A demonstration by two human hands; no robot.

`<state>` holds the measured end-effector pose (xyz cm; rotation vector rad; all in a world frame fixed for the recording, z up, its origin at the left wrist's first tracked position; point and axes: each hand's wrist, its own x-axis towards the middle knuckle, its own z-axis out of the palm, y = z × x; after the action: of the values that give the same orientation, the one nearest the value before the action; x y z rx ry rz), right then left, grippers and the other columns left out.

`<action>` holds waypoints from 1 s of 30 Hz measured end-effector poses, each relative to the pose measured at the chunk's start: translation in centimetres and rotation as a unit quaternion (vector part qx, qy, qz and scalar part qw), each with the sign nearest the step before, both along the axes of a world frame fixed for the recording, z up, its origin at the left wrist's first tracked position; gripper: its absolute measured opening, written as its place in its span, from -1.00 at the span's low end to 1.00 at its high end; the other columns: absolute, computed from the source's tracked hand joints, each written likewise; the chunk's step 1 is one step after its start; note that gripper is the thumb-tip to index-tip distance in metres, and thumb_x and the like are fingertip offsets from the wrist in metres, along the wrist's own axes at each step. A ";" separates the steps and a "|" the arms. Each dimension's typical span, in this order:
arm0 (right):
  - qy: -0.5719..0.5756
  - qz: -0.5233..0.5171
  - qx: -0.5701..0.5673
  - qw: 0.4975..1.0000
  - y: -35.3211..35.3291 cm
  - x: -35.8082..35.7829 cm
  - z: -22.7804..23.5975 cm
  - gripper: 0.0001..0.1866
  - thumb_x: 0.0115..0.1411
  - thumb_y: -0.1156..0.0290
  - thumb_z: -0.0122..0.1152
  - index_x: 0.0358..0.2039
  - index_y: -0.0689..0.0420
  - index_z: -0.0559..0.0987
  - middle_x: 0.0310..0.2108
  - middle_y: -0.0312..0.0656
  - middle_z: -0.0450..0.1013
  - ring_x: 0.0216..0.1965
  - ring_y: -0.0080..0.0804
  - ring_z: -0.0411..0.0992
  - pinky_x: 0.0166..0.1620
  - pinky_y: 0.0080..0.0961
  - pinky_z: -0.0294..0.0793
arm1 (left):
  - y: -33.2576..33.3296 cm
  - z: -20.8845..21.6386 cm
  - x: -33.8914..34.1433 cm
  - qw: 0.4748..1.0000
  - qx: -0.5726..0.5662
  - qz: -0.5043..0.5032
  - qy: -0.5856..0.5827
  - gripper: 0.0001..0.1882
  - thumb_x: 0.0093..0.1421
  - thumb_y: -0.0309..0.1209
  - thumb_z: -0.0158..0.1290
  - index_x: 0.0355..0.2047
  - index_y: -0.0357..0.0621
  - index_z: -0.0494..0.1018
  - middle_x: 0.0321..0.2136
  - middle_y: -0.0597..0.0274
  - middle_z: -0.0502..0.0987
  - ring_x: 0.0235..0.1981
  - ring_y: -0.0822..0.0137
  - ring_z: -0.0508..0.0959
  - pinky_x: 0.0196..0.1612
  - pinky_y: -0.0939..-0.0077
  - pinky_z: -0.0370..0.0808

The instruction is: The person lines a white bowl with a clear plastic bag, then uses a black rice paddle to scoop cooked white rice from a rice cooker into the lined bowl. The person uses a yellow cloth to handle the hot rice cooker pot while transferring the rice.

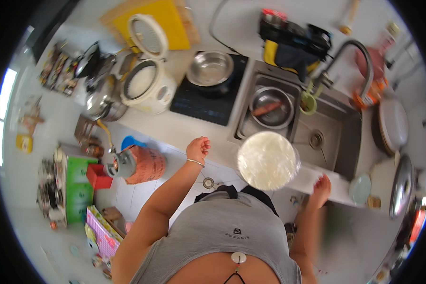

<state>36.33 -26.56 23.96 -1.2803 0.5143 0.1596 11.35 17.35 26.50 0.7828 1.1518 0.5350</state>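
Observation:
A round container point(268, 161) with pale contents, covered in wrinkled clear film, sits at the counter's front edge by the sink. Neither hand touches it. Off to its left, my left hand point(198, 149), with a bangle at the wrist, is held up with fingers curled in and nothing visible in them. To its right and lower, my right hand point(321, 190) is near the counter edge, its fingers blurred. Behind the container, a steel bowl point(285, 124) with a reddish-brown elongated piece point(267, 108) in it rests in the sink's left basin.
A steel pan point(210, 68) stands on a black cooktop point(199, 105). An open rice cooker point(162, 97) is to its left. The sink's right basin point(340, 149) lies under a dark faucet point(364, 49). A gas cylinder point(146, 163) stands on the floor at left.

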 end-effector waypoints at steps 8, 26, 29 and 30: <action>-0.029 0.058 0.043 0.997 2.1 6.6 1.6 -0.83 0.21 0.34 0.06 -0.29 0.13 0.53 -0.50 -0.33 0.41 -0.55 -0.62 0.28 -0.53 -0.67 0.23 | 3.2 -1.2 -6.4 0.997 -0.010 0.074 -0.032 -0.89 0.07 -0.35 0.09 -0.43 -0.09 0.46 -0.56 0.27 0.51 -0.61 0.47 0.43 -0.62 0.63 0.27; -0.776 0.165 -0.361 0.491 47.0 8.5 48.7 -0.87 0.08 0.45 0.11 -0.37 0.20 0.56 -0.30 -0.14 0.52 -0.13 -0.27 0.44 -0.11 -0.31 0.39 | 8.6 0.4 -10.2 0.999 0.035 0.015 0.009 -0.94 0.11 -0.47 0.05 -0.41 -0.16 0.48 -0.54 0.26 0.53 -0.62 0.48 0.46 -0.60 0.65 0.32; -0.778 0.010 -0.562 0.281 52.8 10.9 51.1 -0.83 0.06 0.44 0.08 -0.36 0.14 0.59 -0.13 -0.19 0.50 0.14 -0.17 0.25 0.06 -0.19 0.27 | 9.9 -1.2 -13.8 0.999 -0.002 0.043 0.014 -0.93 0.10 -0.45 0.05 -0.42 -0.16 0.47 -0.56 0.24 0.52 -0.62 0.44 0.46 -0.62 0.62 0.32; -0.754 -0.041 -0.618 0.219 54.1 11.7 51.2 -0.81 0.05 0.44 0.07 -0.34 0.12 0.61 -0.09 -0.21 0.49 0.20 -0.14 0.19 0.10 -0.17 0.23 | 10.3 -1.7 -15.1 0.998 -0.022 0.055 0.006 -0.93 0.09 -0.44 0.06 -0.42 -0.16 0.47 -0.56 0.23 0.51 -0.63 0.42 0.46 -0.62 0.61 0.32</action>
<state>47.99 27.58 75.12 -2.0603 -1.4521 -1.9227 -3.77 27.63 24.77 0.6871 1.2186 0.5955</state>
